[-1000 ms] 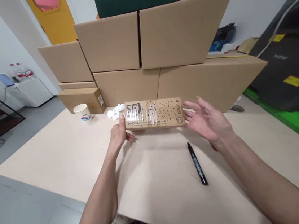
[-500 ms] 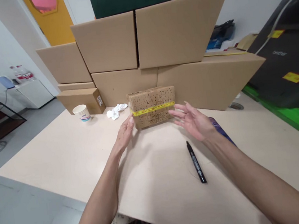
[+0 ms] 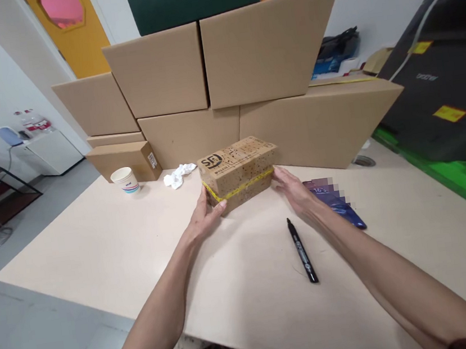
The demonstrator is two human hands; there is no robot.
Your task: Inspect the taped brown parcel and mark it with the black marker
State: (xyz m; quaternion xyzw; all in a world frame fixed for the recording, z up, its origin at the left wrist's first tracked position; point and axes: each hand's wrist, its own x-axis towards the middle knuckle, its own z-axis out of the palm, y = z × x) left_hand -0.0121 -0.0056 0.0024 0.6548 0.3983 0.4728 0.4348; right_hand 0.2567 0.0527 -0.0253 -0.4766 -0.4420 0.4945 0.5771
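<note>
A small brown cardboard box [image 3: 238, 168] sits on the table, turned at an angle, with dark speckles, black print on top and a yellow band around its sides. My left hand [image 3: 204, 215] grips its left end, thumb on the front face and fingers around the side. At the right end, my right hand [image 3: 294, 188] presses its fingers against the box, partly hidden behind the corner. A black marker [image 3: 302, 251] lies between my forearms. Just beyond my right wrist is a phone [image 3: 339, 207] with a lit screen.
Large cardboard boxes [image 3: 273, 50] are stacked along the back of the table [image 3: 76, 250]. A paper cup [image 3: 125, 181] and a crumpled white tissue [image 3: 180, 176] stand to the left, before a smaller carton [image 3: 123, 159]. A dark case [image 3: 442, 75] is at right.
The small box has turned and tipped so its printed top shows. My right hand has closed in on its right end, and my left thumb now lies on the front.
</note>
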